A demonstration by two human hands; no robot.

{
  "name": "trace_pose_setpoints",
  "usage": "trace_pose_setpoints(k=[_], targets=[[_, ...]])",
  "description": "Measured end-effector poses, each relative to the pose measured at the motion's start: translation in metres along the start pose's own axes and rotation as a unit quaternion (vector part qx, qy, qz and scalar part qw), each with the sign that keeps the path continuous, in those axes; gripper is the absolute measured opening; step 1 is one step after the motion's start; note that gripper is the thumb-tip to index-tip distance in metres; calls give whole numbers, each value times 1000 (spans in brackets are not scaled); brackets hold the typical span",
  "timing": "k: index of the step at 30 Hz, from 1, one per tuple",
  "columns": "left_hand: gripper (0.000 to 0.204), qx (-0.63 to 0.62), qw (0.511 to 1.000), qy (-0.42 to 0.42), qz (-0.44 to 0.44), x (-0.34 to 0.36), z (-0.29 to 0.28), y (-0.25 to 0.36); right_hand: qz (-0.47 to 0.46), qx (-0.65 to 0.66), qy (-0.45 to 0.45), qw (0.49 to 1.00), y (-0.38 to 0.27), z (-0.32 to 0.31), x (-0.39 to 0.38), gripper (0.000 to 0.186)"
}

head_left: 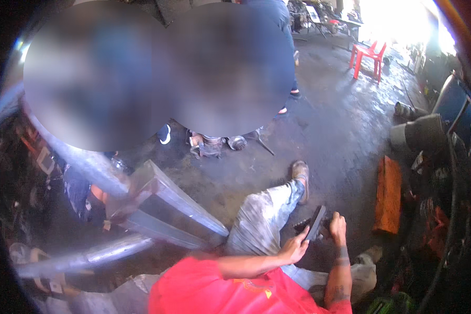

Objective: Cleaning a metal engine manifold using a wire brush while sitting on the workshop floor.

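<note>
My left hand (295, 249) is closed around a dark, flat, bar-like block (315, 224), held at a slant above the floor beside my bent knee. My right hand (338, 225) is just to the right of it, fingers curled at the edge of dark, small-toothed parts beside the block. Whatever the right fingers grip is too small and dark to make out. My forearms come out of red sleeves, and a grey-trousered leg (256, 222) with a brown shoe (300, 170) stretches out ahead.
A grey metal frame (186, 201) stands on my left. Greasy machine parts (209, 144) lie on the dark floor ahead. To the right are an orange block (388, 193) and a grey cylinder (418, 133). A red plastic chair (369, 55) stands far off. Large blurred patches hide the upper left.
</note>
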State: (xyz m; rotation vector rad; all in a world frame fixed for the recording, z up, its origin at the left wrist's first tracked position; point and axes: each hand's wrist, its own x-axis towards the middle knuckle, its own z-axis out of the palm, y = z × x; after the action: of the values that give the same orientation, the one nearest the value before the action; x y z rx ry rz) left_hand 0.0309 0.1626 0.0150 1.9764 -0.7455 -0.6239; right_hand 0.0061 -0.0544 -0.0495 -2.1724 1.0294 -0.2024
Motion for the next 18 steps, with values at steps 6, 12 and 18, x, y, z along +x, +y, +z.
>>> trace_pose_setpoints(k=[6, 12, 18], targets=[[50, -26, 999, -29, 10, 60, -25, 17, 30, 45, -5, 999, 6, -4, 10, 59], [52, 54, 996, -36, 62, 25, -38, 37, 50, 62, 0, 997, 5, -8, 2, 58], [50, 14, 999, 14, 29, 84, 0, 9, -4, -7, 16, 1000, -8, -9, -2, 54]])
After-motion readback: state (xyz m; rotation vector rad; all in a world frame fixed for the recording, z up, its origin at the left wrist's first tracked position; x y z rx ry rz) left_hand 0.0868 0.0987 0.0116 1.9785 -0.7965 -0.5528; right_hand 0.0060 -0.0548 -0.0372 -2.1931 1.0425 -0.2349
